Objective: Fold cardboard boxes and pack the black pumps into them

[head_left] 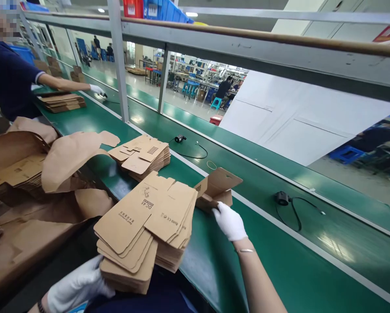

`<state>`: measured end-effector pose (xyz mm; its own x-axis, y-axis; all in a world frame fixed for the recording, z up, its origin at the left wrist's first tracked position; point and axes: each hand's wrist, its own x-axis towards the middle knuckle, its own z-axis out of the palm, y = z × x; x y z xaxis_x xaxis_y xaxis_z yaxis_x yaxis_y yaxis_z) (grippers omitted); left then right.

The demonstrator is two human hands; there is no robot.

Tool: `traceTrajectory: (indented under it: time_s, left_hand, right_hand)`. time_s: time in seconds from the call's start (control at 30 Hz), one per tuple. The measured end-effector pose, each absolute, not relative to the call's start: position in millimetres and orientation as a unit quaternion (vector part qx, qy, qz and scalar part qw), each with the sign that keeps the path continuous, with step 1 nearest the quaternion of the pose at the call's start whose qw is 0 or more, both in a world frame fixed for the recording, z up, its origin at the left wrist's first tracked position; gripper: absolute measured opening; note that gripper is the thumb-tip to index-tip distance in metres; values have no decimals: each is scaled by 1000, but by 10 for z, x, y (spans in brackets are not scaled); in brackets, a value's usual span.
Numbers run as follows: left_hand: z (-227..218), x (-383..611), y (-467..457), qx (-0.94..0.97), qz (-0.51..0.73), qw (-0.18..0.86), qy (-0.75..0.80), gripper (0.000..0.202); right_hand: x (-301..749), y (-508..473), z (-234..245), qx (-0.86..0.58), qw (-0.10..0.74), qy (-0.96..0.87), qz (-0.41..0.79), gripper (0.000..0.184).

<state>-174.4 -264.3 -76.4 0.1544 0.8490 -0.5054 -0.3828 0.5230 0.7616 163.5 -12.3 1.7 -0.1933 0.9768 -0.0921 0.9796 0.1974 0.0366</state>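
Note:
A thick stack of flat cardboard boxes [126, 217], printed "DC 45", lies fanned out just in front of my body. My left hand [79, 282], in a white glove, grips the near left edge of that stack; its fingertips are partly hidden beneath it. Past the stack's right side, my gloved right hand [229, 221] pinches the near edge of a partly folded cardboard box [217, 184]. This box has raised flaps and sits over the green bench. Another pile of flat cardboard boxes [142, 152] rests on the bench farther off.
Black pump-like devices with cables [282, 198], [179, 138] lie on the green conveyor [247, 182], near a rubber band [211, 164]. Brown paper and a carton [74, 156] crowd the left. A metal post [118, 61] rises ahead. A co-worker's gloved hand [97, 90] reaches over the belt.

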Motion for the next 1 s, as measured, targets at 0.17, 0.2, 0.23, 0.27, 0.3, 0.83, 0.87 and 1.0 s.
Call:
traceTrajectory:
  time_s: [0.17,0.2,0.23,0.27,0.3,0.83,0.87,1.0]
  left_hand:
    - [-466,-1900,-1992,269,406,728,484,52]
    - [-414,-1951,-1811,272,406,727,482,52]
    - [-362,-1997,-1635,276,407,724,484,52]
    - [-311,-2031,-1471,282,407,718,489,52]
    - [-263,-2049,-1324,288,406,711,497,53]
    - [-363,-2126,-905,243,508,626,539,63]
    - [-377,-2173,-888,238,524,609,545,62]
    - [-527,-2413,-895,228,585,524,576,50]
  right_hand:
    - [1886,-538,-158,650,8,759,19,30]
    - [1935,-564,-175,655,-1,755,28,29]
    - [1996,-579,-182,657,-11,753,35,28]
    - [2069,-589,-177,656,-18,754,38,27]
    - [2154,-602,-163,651,-23,758,37,26]
    - [1519,-514,4,521,86,849,38,26]
    - [1415,-437,9,518,85,850,38,25]
    - [1026,-185,56,505,63,861,14,24]
